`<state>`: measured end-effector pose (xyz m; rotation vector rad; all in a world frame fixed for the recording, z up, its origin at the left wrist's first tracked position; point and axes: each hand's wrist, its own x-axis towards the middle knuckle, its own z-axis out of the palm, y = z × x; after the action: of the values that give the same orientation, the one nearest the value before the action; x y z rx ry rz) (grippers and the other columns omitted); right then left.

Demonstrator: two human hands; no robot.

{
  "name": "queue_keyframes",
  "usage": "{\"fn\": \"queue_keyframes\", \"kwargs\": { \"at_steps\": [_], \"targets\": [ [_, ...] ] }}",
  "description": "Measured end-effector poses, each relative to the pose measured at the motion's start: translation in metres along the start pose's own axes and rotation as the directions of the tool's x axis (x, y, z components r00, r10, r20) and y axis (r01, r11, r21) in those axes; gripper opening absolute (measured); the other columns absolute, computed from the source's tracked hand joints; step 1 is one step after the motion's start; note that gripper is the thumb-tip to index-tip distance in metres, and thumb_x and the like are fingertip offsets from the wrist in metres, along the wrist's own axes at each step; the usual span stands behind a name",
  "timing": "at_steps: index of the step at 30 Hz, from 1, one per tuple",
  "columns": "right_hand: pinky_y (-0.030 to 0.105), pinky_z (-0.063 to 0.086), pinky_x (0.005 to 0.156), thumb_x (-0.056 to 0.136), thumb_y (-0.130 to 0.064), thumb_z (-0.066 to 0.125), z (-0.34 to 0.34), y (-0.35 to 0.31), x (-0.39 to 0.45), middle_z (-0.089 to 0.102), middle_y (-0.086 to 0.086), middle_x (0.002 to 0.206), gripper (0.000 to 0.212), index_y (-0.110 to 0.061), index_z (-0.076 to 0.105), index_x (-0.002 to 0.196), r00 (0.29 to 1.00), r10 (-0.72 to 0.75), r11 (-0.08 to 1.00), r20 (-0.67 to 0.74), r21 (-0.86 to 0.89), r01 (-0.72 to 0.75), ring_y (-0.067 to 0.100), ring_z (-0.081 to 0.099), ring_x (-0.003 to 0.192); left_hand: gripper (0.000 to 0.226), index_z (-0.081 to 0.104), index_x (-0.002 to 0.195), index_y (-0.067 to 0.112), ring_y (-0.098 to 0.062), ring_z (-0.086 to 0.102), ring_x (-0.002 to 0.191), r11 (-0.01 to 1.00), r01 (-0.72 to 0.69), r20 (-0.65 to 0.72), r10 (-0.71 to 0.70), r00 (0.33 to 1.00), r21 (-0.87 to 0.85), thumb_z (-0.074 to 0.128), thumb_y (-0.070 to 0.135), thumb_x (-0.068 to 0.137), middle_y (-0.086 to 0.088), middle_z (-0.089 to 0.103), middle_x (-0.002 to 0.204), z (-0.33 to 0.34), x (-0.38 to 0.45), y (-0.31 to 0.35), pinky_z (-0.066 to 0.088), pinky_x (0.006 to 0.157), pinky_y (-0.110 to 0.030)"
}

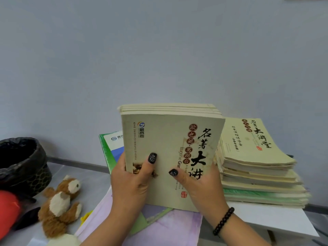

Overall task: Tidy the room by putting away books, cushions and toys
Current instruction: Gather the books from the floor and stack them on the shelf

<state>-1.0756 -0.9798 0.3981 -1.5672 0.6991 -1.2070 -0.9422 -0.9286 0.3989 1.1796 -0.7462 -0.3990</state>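
Head view: both hands clamp a bundle of cream books upright — left hand and right hand at its bottom corners, thumbs across the cover. The stack of books sits at three o'clock, nearer the right hand — long edges roughly parallel.

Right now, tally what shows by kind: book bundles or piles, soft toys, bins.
Book groups: 2, the held bundle and the stack on the right
Soft toys: 1, the brown and white plush
Bins: 1, the black-lined bin
Total: 4
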Motion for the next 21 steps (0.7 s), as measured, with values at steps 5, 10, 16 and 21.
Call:
{"fn": "queue_keyframes", "kwargs": {
  "at_steps": [5,10,16,21],
  "targets": [
    [0.008,0.050,0.075,0.060,-0.048,0.081,0.000,0.000,-0.007,0.070,-0.027,0.099,0.055,-0.030,0.059,0.108,1.000,-0.015,0.999,-0.027,-0.035,0.014,-0.006,0.066,0.095,0.046,0.062,0.080,0.020,0.007,0.064,0.063,0.999,-0.025,-0.039,0.024,0.999,-0.029,0.062,0.058,0.055,0.024,0.069,0.068,0.001,0.000,0.003,0.046,0.053,-0.006],
    [0.006,0.047,0.082,0.062,-0.047,0.084,0.003,0.001,-0.014,0.067,-0.029,0.108,0.063,-0.035,0.054,0.115,0.998,-0.033,0.999,-0.049,-0.024,0.032,-0.007,0.062,0.103,0.043,0.060,0.075,0.028,0.011,0.060,0.060,0.999,-0.013,-0.062,0.016,0.998,0.046,0.054,0.066,0.055,0.030,0.065,0.063,0.004,0.002,0.006,0.043,0.052,-0.004],
    [0.003,0.045,0.077,0.085,-0.039,0.066,0.000,-0.021,-0.018,0.065,-0.035,0.100,0.026,-0.038,0.054,0.108,0.999,-0.038,0.999,0.013,-0.033,0.038,-0.013,0.061,0.096,0.064,0.056,0.068,0.019,-0.013,0.056,0.064,0.987,0.153,-0.137,-0.145,0.980,0.048,0.059,0.083,0.062,0.009,0.063,0.064,0.007,0.011,0.016,0.047,0.060,-0.030],
    [0.026,0.058,0.067,0.078,-0.043,0.063,-0.012,-0.055,-0.006,0.071,-0.016,0.094,0.028,-0.031,0.059,0.103,1.000,-0.023,0.990,0.018,-0.139,0.025,0.011,0.068,0.079,0.057,0.069,0.075,0.019,-0.014,0.069,0.063,0.912,0.407,0.013,-0.407,0.913,-0.052,0.049,0.073,0.077,0.003,0.074,0.068,0.017,0.017,0.031,0.054,0.067,-0.035]
  ]
}}
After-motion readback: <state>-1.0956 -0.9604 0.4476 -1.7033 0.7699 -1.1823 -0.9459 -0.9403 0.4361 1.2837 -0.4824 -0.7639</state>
